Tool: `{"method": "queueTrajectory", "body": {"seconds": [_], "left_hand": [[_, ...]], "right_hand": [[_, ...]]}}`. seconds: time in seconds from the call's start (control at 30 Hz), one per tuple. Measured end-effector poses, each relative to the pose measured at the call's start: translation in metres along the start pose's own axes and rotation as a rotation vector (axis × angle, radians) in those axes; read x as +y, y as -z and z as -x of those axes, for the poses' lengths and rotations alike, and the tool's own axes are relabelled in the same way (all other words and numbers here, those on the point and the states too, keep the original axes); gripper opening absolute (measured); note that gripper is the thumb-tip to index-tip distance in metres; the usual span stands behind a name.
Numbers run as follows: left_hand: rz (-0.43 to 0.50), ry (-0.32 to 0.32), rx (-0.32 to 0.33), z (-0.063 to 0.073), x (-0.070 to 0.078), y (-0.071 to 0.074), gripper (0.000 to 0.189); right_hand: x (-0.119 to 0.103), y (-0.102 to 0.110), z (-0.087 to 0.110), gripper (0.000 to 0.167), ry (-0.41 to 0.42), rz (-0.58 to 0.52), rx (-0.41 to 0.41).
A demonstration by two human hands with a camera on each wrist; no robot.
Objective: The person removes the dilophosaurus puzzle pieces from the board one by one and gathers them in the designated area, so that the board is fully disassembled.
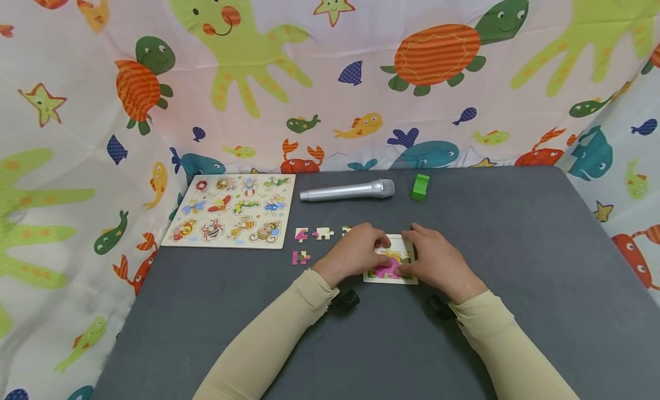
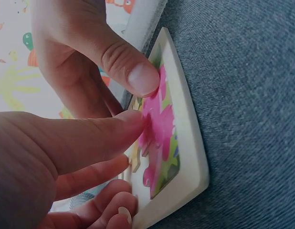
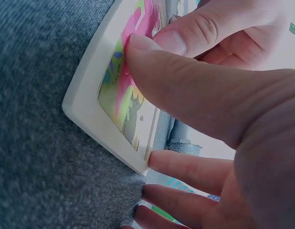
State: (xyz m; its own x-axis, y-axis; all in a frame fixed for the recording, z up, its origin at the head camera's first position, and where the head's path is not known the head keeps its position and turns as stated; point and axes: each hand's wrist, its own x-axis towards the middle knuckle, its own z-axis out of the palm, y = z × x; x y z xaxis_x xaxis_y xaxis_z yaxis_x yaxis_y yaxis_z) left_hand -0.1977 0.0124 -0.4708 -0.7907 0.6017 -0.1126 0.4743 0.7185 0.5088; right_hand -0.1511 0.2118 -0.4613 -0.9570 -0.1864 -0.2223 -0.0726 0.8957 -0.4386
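A small jigsaw puzzle tray (image 1: 390, 281) with a pale frame lies on the grey table, between both hands. Inside it is a partly assembled picture with a pink shape (image 2: 159, 126), green at its edge. My left hand (image 1: 356, 252) comes over the tray's left side, its thumb pressing the pink part and its other fingers bent near the frame. From the other side my right hand (image 1: 438, 261) presses the pink part with its thumb, the two thumbs close together. Its other fingers extend along the frame's right edge. The thumbs partly cover the picture.
Loose jigsaw pieces (image 1: 323, 234) lie left of the tray, one partly behind my left hand. A wooden animal puzzle board (image 1: 234, 212) lies at the back left. Behind the tray are a silver microphone (image 1: 346, 191) and a green block (image 1: 420, 187). A patterned curtain (image 1: 330, 102) surrounds the table.
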Motion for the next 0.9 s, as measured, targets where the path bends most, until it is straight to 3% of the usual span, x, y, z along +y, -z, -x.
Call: {"method": "queueTrajectory", "body": {"seconds": [0.43, 0.63, 0.9], "left_hand": [[0.061, 0.036, 0.004, -0.0018, -0.002, -0.0035, 0.031], [0.139, 0.055, 0.02, -0.0023, -0.0023, -0.0026, 0.022], [0.159, 0.059, 0.037, -0.0019, -0.0035, -0.002, 0.016]], "right_hand": [[-0.0013, -0.0002, -0.0025, 0.079, -0.012, 0.001, -0.001], [-0.0006, -0.001, -0.0029, 0.079, -0.017, 0.0, 0.005], [-0.0005, -0.0016, -0.0042, 0.08, -0.019, 0.006, 0.0]]}}
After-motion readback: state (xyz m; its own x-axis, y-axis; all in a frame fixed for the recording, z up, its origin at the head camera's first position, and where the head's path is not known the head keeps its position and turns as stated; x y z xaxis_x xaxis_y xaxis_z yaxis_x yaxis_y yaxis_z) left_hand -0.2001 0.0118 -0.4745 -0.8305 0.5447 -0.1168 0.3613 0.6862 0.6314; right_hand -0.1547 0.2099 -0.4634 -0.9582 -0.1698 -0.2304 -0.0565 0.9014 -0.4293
